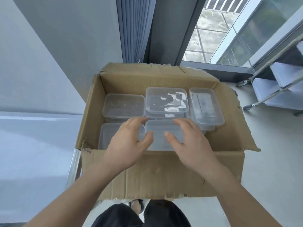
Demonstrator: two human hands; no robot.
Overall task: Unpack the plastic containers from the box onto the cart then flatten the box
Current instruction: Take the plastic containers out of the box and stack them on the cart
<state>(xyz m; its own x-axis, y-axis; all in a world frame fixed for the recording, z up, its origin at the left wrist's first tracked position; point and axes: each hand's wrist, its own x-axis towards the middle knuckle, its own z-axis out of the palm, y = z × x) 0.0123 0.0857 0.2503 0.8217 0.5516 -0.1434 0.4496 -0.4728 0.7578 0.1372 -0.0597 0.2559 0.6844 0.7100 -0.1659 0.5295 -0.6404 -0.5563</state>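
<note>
An open cardboard box [164,174] holds several clear plastic containers with lids. One container [161,140] lies in the near middle of the box. My left hand [129,141] reaches over its left end and my right hand [190,141] over its right end. Both thumbs lie on its lid and the fingers stretch towards its far edge, fairly straight. Other containers sit at the back left [123,105], back middle [166,99] and right [205,106]. Another [106,135] is partly hidden under my left hand.
A pale grey surface [32,145] with a metal rail [73,163] lies left of the box. A metal cart [277,92] with white shelves and castors stands at the right by the window. Grey curtains [132,28] hang behind the box. The box flaps stand open.
</note>
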